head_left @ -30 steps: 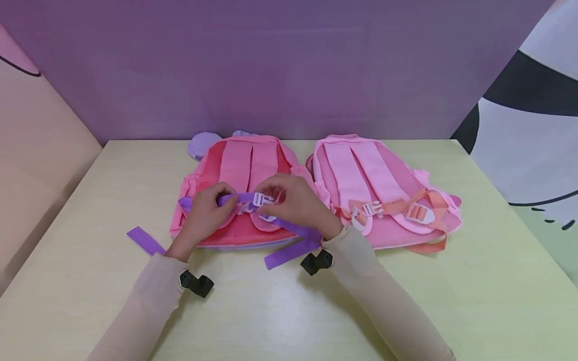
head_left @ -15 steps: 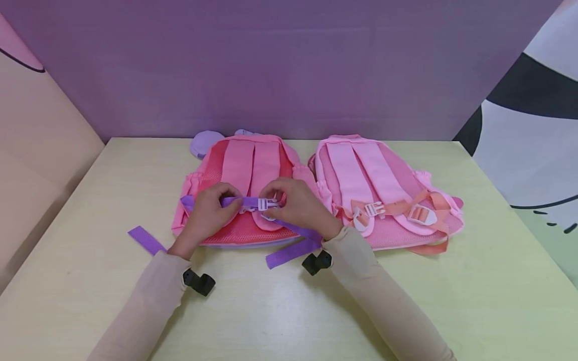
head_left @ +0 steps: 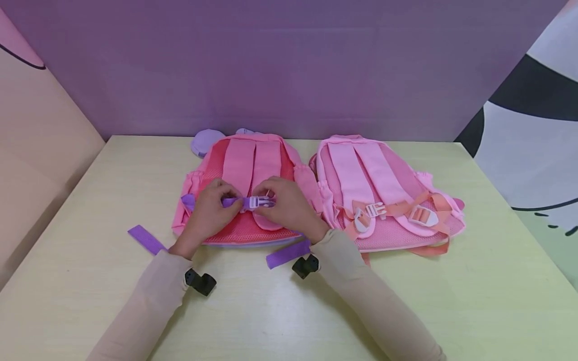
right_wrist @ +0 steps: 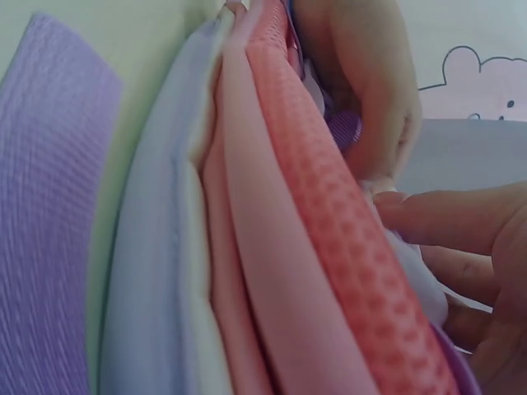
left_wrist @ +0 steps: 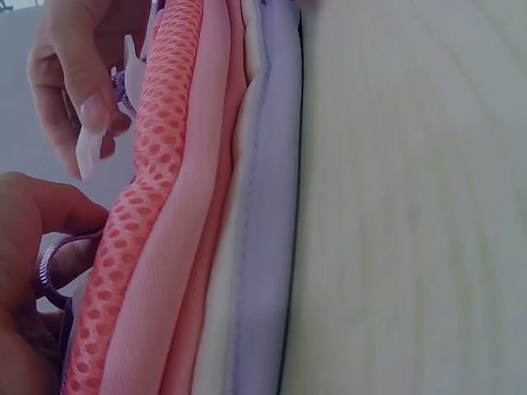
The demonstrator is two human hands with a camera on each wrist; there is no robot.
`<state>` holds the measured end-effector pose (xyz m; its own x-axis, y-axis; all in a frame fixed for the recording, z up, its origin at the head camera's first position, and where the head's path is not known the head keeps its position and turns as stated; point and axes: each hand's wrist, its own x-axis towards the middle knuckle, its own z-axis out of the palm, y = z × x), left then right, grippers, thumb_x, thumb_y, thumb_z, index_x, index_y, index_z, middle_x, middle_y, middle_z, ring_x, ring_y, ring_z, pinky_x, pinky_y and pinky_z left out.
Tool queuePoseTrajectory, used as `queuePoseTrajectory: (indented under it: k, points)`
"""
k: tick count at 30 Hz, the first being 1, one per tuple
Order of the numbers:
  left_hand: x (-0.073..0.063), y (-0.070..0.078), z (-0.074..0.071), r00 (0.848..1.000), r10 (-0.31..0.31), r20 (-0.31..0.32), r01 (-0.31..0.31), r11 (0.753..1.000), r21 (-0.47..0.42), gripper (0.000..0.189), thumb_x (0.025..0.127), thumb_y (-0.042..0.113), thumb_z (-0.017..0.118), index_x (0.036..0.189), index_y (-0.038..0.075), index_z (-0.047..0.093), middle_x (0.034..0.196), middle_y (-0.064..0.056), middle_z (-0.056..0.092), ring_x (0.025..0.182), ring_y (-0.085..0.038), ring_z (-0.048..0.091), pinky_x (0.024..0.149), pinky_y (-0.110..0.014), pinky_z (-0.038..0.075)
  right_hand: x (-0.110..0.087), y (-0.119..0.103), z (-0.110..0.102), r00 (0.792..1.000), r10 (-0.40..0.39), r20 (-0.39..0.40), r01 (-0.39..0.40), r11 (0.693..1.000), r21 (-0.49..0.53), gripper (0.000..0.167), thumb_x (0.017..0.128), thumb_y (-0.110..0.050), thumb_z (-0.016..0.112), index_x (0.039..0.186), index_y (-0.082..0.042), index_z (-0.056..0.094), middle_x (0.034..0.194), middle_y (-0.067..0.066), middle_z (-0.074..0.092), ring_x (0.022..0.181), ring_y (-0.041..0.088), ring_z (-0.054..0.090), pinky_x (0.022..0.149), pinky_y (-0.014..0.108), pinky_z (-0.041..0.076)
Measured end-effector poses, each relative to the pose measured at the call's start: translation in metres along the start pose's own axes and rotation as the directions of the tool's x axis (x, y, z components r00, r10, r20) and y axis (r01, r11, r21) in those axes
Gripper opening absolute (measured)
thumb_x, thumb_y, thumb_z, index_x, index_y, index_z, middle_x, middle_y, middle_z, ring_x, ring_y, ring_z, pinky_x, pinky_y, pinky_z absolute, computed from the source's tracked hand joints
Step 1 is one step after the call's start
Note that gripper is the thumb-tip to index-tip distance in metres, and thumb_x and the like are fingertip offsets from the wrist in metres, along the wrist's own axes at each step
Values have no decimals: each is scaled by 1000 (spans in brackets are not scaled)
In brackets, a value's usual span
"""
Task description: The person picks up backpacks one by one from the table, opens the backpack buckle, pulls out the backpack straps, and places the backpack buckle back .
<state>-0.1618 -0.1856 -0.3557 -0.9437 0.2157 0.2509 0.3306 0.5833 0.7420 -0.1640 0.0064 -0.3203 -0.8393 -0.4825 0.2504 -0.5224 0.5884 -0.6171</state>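
A pink-and-red backpack (head_left: 257, 235) lies with its straps up on the table in the head view. My left hand (head_left: 209, 210) pinches the purple strap (head_left: 229, 202) crossing it, and a loop of strap shows by those fingers in the left wrist view. Beside it, the fingers of my right hand (head_left: 291, 205) pinch the right end of the white side-release buckle (head_left: 258, 202). Both halves of the buckle are in line and meet; whether they are latched I cannot tell. Part of its right half is hidden by my fingers.
A lighter pink backpack (head_left: 361, 175) with orange straps and a white buckle (head_left: 376, 209) lies touching on the right. Loose purple strap ends (head_left: 146, 239) rest on the table (head_left: 253, 311). A purple wall (head_left: 289, 70) stands behind.
My right hand has moved left toward my left hand, and the buckle's prong half has come closer to the other half. The left hand still pinches the strap.
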Motion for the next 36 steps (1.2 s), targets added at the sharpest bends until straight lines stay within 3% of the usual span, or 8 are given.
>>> queuePoseTrajectory:
  k: [8,13,17,25,31,36]
  points:
    - [2,-1,-3,1000,29,-8,-29,999,22,17,83,5,67,98,0,62,98,-15,58,90,-26,55,82,-40,49,1,-3,8,1000,2,8,-3,999,35,24,76,-6,77,99,-4,69,92,8,67,84,19,58,78,27,50]
    - [3,-10,-9,999,47,2,-47,995,93,17,83,5,68,98,0,62,99,-15,57,91,-27,54,81,-40,50,3,-4,12,999,32,12,-32,999,30,25,76,-7,77,100,-5,69,91,7,66,84,18,57,77,26,49]
    - [5,-17,-14,999,39,-1,-39,995,96,16,82,7,70,97,1,65,99,-15,56,93,-28,54,82,-42,51,6,-5,17,998,55,2,-55,998,15,25,77,-8,77,100,-5,69,92,7,66,84,19,57,78,27,49]
    - [5,-17,-13,998,42,46,-48,988,146,19,82,12,71,99,3,66,103,-15,57,98,-29,55,86,-45,51,11,-1,28,993,110,-30,-110,994,18,18,78,-9,76,95,-7,68,87,5,66,77,16,56,71,24,48]
    - [5,-16,-13,997,62,54,-68,989,133,20,82,13,72,98,4,67,104,-13,57,99,-28,56,86,-45,52,15,-3,32,986,134,-95,-139,989,-43,18,80,-13,75,95,-8,68,89,5,68,78,18,58,72,28,50]
    - [4,-16,-17,996,61,64,-66,994,91,21,82,13,71,99,4,65,105,-14,56,99,-28,55,87,-45,51,17,-5,33,988,117,-100,-125,989,-76,18,79,-13,75,95,-7,68,89,6,69,79,18,61,74,30,52]
